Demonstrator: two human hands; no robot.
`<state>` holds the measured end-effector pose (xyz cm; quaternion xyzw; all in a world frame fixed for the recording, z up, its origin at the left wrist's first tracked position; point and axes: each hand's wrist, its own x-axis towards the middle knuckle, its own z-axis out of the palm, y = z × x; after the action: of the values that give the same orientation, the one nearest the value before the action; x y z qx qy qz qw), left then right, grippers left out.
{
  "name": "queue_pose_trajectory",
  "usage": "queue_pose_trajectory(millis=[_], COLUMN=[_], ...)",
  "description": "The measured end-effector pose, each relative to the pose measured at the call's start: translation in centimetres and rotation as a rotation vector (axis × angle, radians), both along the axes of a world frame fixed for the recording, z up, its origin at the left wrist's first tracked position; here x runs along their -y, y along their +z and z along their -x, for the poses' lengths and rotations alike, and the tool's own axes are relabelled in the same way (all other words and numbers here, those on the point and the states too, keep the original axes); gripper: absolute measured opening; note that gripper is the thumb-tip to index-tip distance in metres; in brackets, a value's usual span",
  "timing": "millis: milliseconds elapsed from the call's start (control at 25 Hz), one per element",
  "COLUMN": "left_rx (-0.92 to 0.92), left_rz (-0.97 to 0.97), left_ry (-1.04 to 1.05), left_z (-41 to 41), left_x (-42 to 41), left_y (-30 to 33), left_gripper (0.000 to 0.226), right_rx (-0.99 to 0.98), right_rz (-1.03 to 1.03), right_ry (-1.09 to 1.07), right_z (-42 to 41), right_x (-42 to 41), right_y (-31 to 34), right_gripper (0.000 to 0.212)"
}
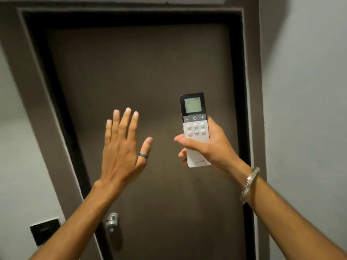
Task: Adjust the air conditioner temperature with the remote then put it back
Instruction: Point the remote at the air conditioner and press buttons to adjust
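Observation:
A white remote [195,126] with a black top, a small lit screen and round buttons stands upright in my right hand [208,149]. The fingers wrap around its lower half and the thumb lies across the front, just below the buttons. My left hand [122,147] is raised beside it to the left, palm facing away, fingers spread, holding nothing. A dark ring sits on its thumb. No air conditioner is in view.
A shut dark brown door [142,76] in a grey-brown frame fills the view ahead. Its metal handle [112,221] is low, by my left forearm. A black wall plate [45,231] sits at lower left. Grey walls flank the frame.

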<state>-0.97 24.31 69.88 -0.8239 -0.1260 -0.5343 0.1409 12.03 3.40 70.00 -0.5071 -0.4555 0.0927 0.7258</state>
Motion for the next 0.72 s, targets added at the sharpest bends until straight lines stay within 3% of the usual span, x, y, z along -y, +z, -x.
queue_pose_trajectory(millis=[280, 720], left_rx=[0.149, 0.210], left_rz=[-0.048, -0.093], left_ry=[0.125, 0.112], left_z=[1.7, 0.9], left_x=[-1.4, -0.6], left_y=[4.4, 5.6], left_gripper=[0.078, 0.080], right_rx=[-0.003, 0.037], right_rz=[-0.046, -0.040], right_ry=[0.093, 0.026], right_z=[1.6, 2.1], right_x=[-1.5, -1.4], right_y=[5.4, 6.5], right_gripper=[0.030, 0.032])
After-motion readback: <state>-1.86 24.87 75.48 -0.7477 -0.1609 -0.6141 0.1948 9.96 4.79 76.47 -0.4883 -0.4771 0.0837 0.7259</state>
